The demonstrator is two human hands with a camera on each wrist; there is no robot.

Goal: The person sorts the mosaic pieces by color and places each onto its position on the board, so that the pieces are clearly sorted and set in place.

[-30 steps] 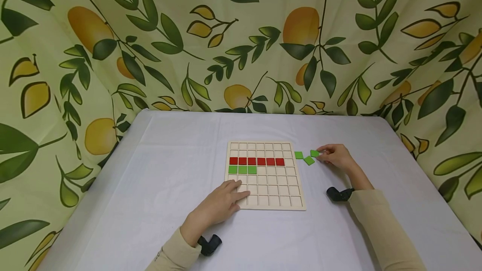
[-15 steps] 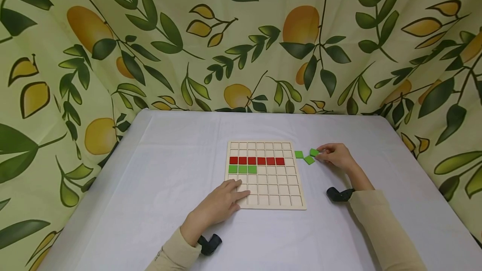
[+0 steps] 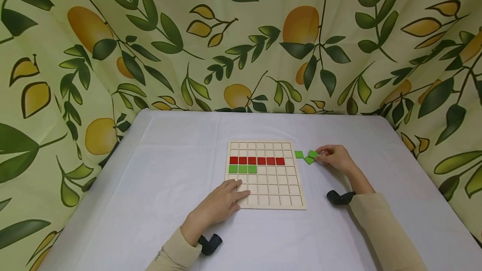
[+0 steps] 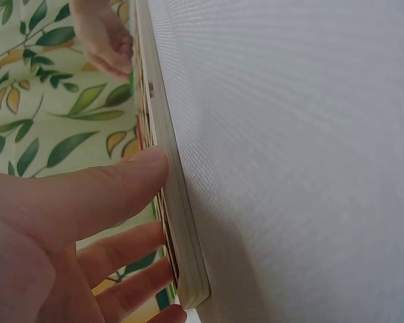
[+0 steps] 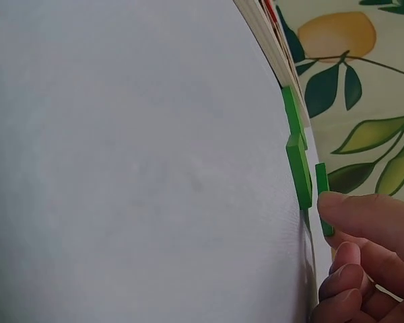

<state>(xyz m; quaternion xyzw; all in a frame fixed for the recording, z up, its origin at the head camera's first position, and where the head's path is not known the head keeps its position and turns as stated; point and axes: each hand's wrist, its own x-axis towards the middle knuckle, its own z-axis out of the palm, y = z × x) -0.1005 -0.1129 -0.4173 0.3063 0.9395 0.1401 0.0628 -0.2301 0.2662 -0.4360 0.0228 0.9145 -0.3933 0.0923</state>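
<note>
A wooden grid board (image 3: 275,189) lies on the table, with a row of red square tiles (image 3: 261,161) and, just below it, three green tiles (image 3: 242,169) at the left. My left hand (image 3: 220,202) rests on the board's lower left corner, fingers spread; in the left wrist view its thumb (image 4: 124,185) touches the board's edge. To the right of the board, my right hand (image 3: 336,157) pinches a green square tile (image 5: 324,195), which is raised off the cloth in the right wrist view. Two other green tiles (image 5: 299,171) lie between it and the board.
A white cloth (image 3: 169,158) covers the table. Behind and at both sides hangs a curtain (image 3: 150,70) printed with fruit and leaves. Each wrist bears a black device (image 3: 211,244).
The pinched green tile has come up and a little to the left, now partly over a neighbouring green tile. My right hand has shifted slightly with it; the left hand has stayed put.
</note>
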